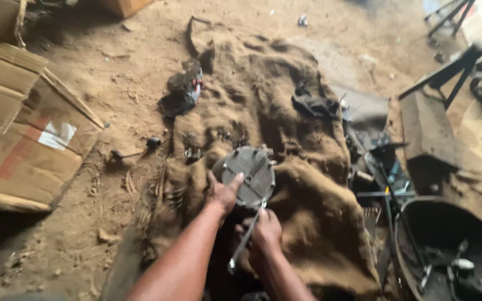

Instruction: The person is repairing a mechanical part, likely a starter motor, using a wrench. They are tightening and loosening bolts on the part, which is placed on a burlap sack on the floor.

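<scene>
— What's over on the left from where you sit?

— A flattened cardboard box (23, 128) on the sandy floor (124, 78). Further in, a small dark hammer-like tool (138, 149) lies just beside the edge of the burlap sacking (302, 184).

— And my hands?

— I see my left hand (223, 192) with its fingers closed on the rim of a round grey metal disc (246, 175), held tilted above the sacking. Just right of it, my right hand (264, 231) is clamped around a slim metal wrench (246, 239), its tip touching the disc's lower edge.

— Further right?

— A crumpled black rag (313, 104) lies on the sacking, then a dark round basin (447, 245) holding metal parts.
</scene>
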